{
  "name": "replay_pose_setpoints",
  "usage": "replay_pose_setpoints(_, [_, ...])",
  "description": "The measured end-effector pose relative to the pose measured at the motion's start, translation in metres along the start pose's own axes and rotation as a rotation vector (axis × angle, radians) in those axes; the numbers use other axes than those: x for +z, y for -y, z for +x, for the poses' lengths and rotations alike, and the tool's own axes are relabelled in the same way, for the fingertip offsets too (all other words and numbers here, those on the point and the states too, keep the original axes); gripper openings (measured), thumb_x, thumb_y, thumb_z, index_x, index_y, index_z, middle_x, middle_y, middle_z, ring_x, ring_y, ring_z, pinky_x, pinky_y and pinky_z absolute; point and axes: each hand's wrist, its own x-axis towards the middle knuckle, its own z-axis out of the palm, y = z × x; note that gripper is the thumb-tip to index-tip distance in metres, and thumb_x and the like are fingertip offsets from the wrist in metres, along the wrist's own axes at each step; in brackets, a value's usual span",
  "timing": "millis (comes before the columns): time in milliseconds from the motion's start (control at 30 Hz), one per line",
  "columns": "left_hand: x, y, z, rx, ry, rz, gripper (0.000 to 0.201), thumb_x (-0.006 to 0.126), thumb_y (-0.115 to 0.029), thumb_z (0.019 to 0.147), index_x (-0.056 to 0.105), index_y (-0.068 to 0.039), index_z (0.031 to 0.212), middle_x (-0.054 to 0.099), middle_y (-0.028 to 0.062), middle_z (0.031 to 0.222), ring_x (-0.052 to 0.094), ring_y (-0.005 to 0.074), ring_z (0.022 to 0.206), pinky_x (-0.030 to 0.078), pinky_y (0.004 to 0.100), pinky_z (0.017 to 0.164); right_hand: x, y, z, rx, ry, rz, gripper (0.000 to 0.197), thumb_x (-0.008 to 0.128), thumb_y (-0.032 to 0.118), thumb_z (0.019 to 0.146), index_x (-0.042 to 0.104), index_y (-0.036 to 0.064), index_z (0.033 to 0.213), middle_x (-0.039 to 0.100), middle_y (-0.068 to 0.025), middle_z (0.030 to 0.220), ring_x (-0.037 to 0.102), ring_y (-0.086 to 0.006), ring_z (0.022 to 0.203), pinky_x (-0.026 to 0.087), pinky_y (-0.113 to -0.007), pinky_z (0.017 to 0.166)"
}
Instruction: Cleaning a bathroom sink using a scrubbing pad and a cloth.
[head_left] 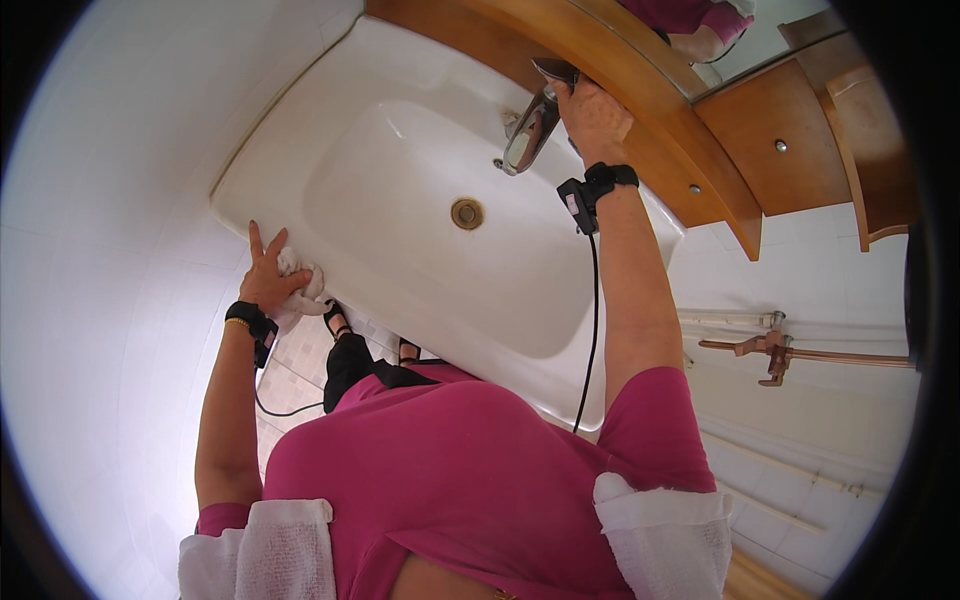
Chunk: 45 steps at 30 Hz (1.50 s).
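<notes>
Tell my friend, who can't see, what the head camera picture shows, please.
A person's right hand is at a chrome tap over a white sink, while the left hand holds a white cloth at the sink's front left corner. They wear a pink top and black wristbands, beside a wooden cabinet.

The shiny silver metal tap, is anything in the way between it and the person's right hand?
No, nothing visible: the bare right hand is right at the silver lever on the tap.

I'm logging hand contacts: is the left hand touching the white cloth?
Touching. The head view shows it: the thumb of the left hand lies over the bunched white cloth.
</notes>
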Motion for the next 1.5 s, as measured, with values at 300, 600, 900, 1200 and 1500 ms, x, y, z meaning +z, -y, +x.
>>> replay_pose_setpoints(300, [0.000, 0.001, -0.001, 0.009, -0.002, 0.021, 0.085, 0.075, -0.034, 0.065, 0.035, -0.013, 0.137, -0.005, 0.0187, 0.149, 0.051, 0.0369, 0.113, 0.045, 0.0405, 0.091, 0.006, 0.007, 0.002, -0.022, 0.025, -0.017, 0.034, 0.056, 0.037, 0.083, 0.062, 0.0070, 0.098, 0.066, -0.0145, 0.091, 0.064, -0.0321, 0.084, 0.052, -0.041, 0.071])
replay_pose_setpoints(600, [0.000, 0.001, 0.001, 0.013, 0.007, -0.005, 0.086, 0.075, -0.035, 0.065, 0.035, -0.012, 0.137, -0.004, 0.0192, 0.149, 0.050, 0.0368, 0.114, 0.045, 0.0403, 0.092, 0.017, 0.050, -0.011, -0.045, -0.098, -0.186, 0.036, 0.054, 0.016, 0.079, 0.056, -0.0062, 0.108, 0.065, -0.0156, 0.081, 0.065, -0.0222, 0.067, 0.053, -0.037, 0.056])
replay_pose_setpoints(900, [-0.007, -0.012, -0.003, -0.039, 0.058, -0.051, 0.082, 0.075, -0.028, 0.068, 0.034, -0.011, 0.137, -0.007, 0.0180, 0.149, 0.039, 0.0385, 0.123, 0.040, 0.0400, 0.098, 0.007, 0.052, 0.000, -0.204, 0.013, -0.133, 0.032, 0.057, 0.014, 0.076, 0.058, -0.0038, 0.103, 0.064, -0.0110, 0.072, 0.065, -0.0227, 0.060, 0.051, -0.036, 0.049])
replay_pose_setpoints(1200, [-0.001, -0.001, -0.002, 0.014, 0.001, -0.005, 0.085, 0.074, -0.036, 0.065, 0.036, -0.012, 0.137, -0.004, 0.0187, 0.149, 0.050, 0.0361, 0.114, 0.045, 0.0400, 0.091, 0.005, 0.038, -0.001, -0.146, -0.108, -0.029, 0.034, 0.054, 0.042, 0.083, 0.062, 0.0084, 0.087, 0.065, -0.0119, 0.068, 0.065, -0.0300, 0.059, 0.053, -0.040, 0.054])
replay_pose_setpoints(1500, [0.002, 0.006, -0.001, 0.034, -0.017, 0.008, 0.084, 0.073, -0.034, 0.066, 0.035, -0.012, 0.137, -0.005, 0.0177, 0.149, 0.053, 0.0360, 0.111, 0.046, 0.0398, 0.090, -0.010, 0.034, 0.000, -0.008, -0.081, 0.085, 0.036, 0.058, 0.043, 0.081, 0.063, 0.0072, 0.082, 0.066, -0.0131, 0.070, 0.065, -0.0321, 0.063, 0.052, -0.040, 0.060])
